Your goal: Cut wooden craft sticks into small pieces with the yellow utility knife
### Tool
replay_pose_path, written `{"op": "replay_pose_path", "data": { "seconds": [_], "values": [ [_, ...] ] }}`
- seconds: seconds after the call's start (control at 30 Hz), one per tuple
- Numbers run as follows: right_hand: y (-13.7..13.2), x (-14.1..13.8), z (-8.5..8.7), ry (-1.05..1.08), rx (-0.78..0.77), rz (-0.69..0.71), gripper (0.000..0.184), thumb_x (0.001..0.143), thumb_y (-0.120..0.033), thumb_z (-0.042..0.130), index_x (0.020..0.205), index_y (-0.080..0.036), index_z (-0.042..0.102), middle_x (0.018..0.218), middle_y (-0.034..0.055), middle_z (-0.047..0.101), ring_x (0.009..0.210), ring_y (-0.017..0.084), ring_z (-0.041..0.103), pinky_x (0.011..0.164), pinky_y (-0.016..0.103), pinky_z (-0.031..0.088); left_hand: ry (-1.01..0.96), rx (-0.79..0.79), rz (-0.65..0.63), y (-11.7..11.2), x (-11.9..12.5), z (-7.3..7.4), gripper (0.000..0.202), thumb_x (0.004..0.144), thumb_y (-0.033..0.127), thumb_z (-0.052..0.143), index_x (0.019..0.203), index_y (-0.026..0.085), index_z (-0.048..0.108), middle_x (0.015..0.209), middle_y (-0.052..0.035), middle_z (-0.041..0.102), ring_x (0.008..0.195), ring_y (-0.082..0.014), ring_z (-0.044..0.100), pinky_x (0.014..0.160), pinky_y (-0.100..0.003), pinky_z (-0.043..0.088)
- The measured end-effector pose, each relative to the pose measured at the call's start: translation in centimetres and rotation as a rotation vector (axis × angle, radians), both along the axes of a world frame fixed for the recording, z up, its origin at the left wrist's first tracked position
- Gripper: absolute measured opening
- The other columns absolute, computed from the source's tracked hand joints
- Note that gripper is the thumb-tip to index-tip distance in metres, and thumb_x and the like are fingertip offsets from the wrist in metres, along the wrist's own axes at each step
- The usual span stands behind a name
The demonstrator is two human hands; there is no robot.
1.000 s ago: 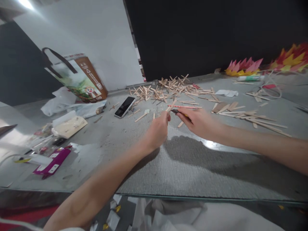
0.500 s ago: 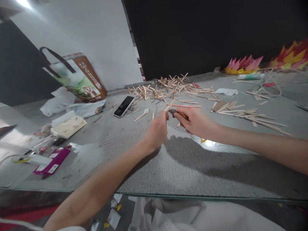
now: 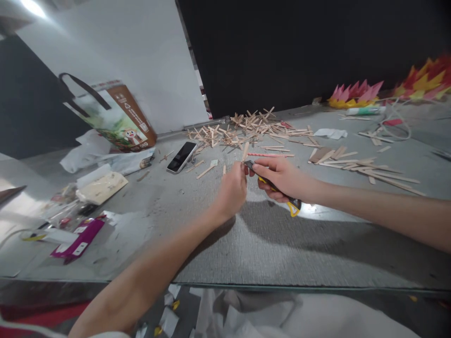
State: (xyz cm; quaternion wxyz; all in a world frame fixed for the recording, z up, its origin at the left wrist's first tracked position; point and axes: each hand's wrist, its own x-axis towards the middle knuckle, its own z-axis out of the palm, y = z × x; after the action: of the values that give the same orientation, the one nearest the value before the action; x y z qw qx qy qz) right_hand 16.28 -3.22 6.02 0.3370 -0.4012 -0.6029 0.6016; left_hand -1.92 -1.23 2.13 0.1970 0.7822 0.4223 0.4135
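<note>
Above the grey table, my left hand (image 3: pixel 232 188) is closed around a flat wooden craft stick (image 3: pixel 245 151), whose upper end sticks out past the fingers. My right hand (image 3: pixel 280 178) grips a black and yellow utility knife (image 3: pixel 294 206). Its tip points left and meets the stick beside my left fingers; whether the blade cuts into the wood I cannot tell. Just beyond my hands lies a red and white striped straw-like stick (image 3: pixel 269 155). Loose craft sticks (image 3: pixel 373 169) are spread to the right of my right hand.
A heap of sticks (image 3: pixel 253 126) lies along the back, with a phone (image 3: pixel 182 157) to its left. A printed bag (image 3: pixel 123 117) and a purple package (image 3: pixel 79 239) occupy the left side. Pink and yellow folded-paper flowers (image 3: pixel 355 95) sit at the back right.
The craft stick has turned more upright in my left hand. My right hand has tilted the knife, so its handle now slants down to the right and shows more.
</note>
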Motion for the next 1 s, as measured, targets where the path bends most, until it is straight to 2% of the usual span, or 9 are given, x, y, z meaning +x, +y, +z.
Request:
{"op": "replay_pose_path", "data": {
  "seconds": [0.1,0.27,0.37,0.53,0.73,0.9,1.0],
  "values": [
    [0.2,0.2,-0.2,0.032,0.015,0.018,0.025,0.111,-0.047,0.048,0.098,-0.026,0.052,0.061,-0.0090,0.045,0.035,0.007,0.038,0.029,0.017,0.028,-0.064,-0.060,-0.026,0.0,0.0,0.1,0.035,0.114,0.041,0.029,0.091,0.023,0.049,0.067,0.0022,0.053,0.058,-0.0139,0.050,0.061,-0.031,0.037],
    [-0.1,0.2,-0.2,-0.075,0.281,-0.098,0.027,0.110,-0.047,0.050,0.097,-0.025,0.055,0.055,-0.0095,0.045,0.031,0.008,0.037,0.029,0.021,0.027,-0.097,-0.115,-0.025,0.2,-0.1,0.0,0.037,0.113,0.048,0.029,0.093,0.024,0.048,0.067,0.0031,0.053,0.058,-0.0134,0.049,0.059,-0.029,0.036],
    [-0.1,0.4,-0.1,-0.160,0.434,-0.129,0.032,0.110,-0.051,0.048,0.099,-0.024,0.059,0.054,-0.0088,0.043,0.037,0.009,0.039,0.036,0.024,0.031,-0.069,-0.104,0.006,0.3,-0.2,-0.1,0.035,0.113,0.047,0.030,0.092,0.024,0.047,0.068,0.0030,0.052,0.058,-0.0138,0.049,0.059,-0.029,0.035],
    [0.3,0.9,0.2,-0.454,0.637,-0.151,0.036,0.111,-0.050,0.045,0.104,-0.023,0.067,0.060,-0.0039,0.055,0.046,0.013,0.046,0.049,0.029,0.033,-0.017,-0.064,0.009,0.1,-0.2,0.1,0.033,0.113,0.042,0.031,0.091,0.024,0.047,0.070,0.0010,0.055,0.061,-0.0147,0.050,0.060,-0.030,0.033],
    [0.8,1.4,0.5,-0.683,0.820,-0.169,0.033,0.111,-0.040,0.043,0.118,-0.022,0.071,0.073,0.0017,0.069,0.057,0.017,0.055,0.057,0.031,0.034,0.015,-0.058,-0.014,-0.3,0.0,0.6,0.027,0.112,0.034,0.032,0.091,0.024,0.044,0.068,0.0018,0.054,0.058,-0.0149,0.048,0.060,-0.032,0.030],
    [0.4,1.8,0.8,-1.000,1.043,-0.125,0.034,0.111,-0.028,0.040,0.128,-0.016,0.066,0.099,0.0135,0.077,0.079,0.026,0.067,0.059,0.033,0.032,0.075,-0.038,-0.011,-0.2,-0.2,0.5,0.019,0.109,0.024,0.035,0.094,0.024,0.046,0.068,0.0021,0.053,0.058,-0.0163,0.046,0.061,-0.033,0.030],
    [-0.2,1.8,0.6,-1.271,1.123,-0.098,0.038,0.103,-0.013,0.042,0.137,-0.012,0.059,0.104,0.0182,0.076,0.072,0.026,0.066,0.055,0.034,0.023,0.118,-0.012,-0.008,0.2,-0.6,0.4,0.017,0.107,0.020,0.037,0.094,0.025,0.047,0.070,0.0018,0.052,0.059,-0.0174,0.045,0.063,-0.033,0.030]
  ]
}}
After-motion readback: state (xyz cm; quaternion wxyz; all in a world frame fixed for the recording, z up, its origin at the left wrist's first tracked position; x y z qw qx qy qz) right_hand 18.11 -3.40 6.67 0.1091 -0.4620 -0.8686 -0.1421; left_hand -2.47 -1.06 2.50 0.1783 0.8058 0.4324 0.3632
